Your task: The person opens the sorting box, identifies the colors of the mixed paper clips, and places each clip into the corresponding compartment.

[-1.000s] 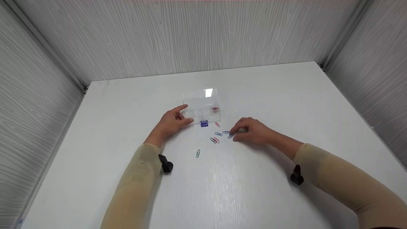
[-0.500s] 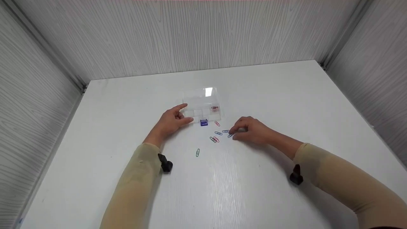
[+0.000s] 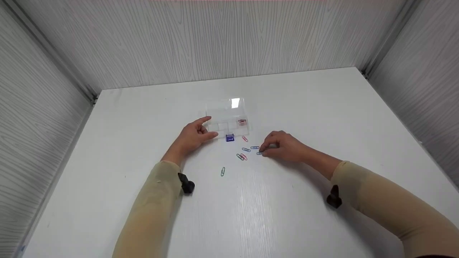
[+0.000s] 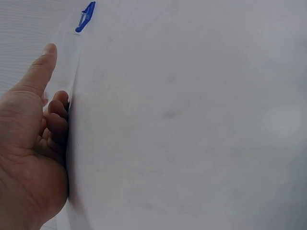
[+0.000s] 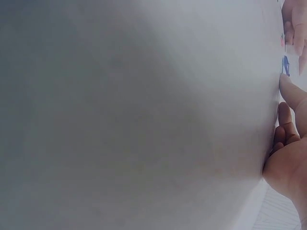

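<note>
A clear plastic compartment box (image 3: 222, 106) lies with its lid swung back and a blue latch (image 3: 230, 138) at its front. My left hand (image 3: 192, 137) holds its left side, forefinger along the back and thumb at the front edge; the other fingers are curled. In the left wrist view the thumb (image 4: 41, 72) points towards the latch. Red paper clips (image 3: 242, 121) sit in the back right compartment. My right hand (image 3: 285, 146) pinches one end of a blue paper clip (image 3: 259, 153) at the table, between thumb and forefinger. Two more blue paper clips (image 3: 246, 149) lie just left of it.
On the white table (image 3: 229, 215), a red paper clip (image 3: 245, 138) lies by the box's front right corner. A dark green paper clip (image 3: 240, 157) and another red one lie together, and a green one (image 3: 223, 171) lies nearer the front. A wood-grain panel (image 3: 229, 39) stands behind.
The blue paper clip at my right fingertips has turned from slanted to nearly level, and the thumb and forefinger have come closer together. My left hand stays at the box.
</note>
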`<state>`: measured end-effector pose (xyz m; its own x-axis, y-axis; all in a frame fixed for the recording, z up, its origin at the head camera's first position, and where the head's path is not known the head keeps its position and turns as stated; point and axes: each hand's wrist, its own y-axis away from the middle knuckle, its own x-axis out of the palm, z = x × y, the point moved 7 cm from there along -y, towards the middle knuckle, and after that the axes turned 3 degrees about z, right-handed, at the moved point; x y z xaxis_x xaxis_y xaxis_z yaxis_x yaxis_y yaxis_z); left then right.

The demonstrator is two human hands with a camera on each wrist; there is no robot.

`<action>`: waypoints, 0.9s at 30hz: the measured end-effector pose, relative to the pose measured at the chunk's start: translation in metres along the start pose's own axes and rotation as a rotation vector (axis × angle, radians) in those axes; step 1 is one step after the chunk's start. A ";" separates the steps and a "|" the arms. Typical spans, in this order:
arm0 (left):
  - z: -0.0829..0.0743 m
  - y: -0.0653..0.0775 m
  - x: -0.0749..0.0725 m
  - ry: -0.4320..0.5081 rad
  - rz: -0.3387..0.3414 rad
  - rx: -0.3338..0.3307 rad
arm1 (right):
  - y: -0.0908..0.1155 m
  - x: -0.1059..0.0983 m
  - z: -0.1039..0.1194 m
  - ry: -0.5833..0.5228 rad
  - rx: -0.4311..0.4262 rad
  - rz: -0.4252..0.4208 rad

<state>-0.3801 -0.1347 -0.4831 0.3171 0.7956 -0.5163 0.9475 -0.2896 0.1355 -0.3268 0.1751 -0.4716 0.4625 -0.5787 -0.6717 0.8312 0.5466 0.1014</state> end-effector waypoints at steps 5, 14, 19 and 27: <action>0.001 -0.001 0.000 0.007 -0.003 -0.004 | -0.001 0.000 0.002 -0.002 -0.018 0.001; 0.001 0.000 0.000 -0.003 -0.003 -0.001 | -0.001 0.000 0.003 0.006 -0.006 0.008; 0.001 0.000 0.000 -0.005 -0.005 -0.007 | -0.002 0.000 0.004 0.009 -0.025 0.009; 0.000 -0.001 0.000 -0.004 -0.006 -0.002 | -0.002 0.001 0.000 -0.005 -0.012 0.019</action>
<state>-0.3804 -0.1344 -0.4837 0.3112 0.7951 -0.5206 0.9495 -0.2836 0.1344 -0.3275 0.1733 -0.4723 0.4797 -0.5710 -0.6662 0.8184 0.5649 0.1052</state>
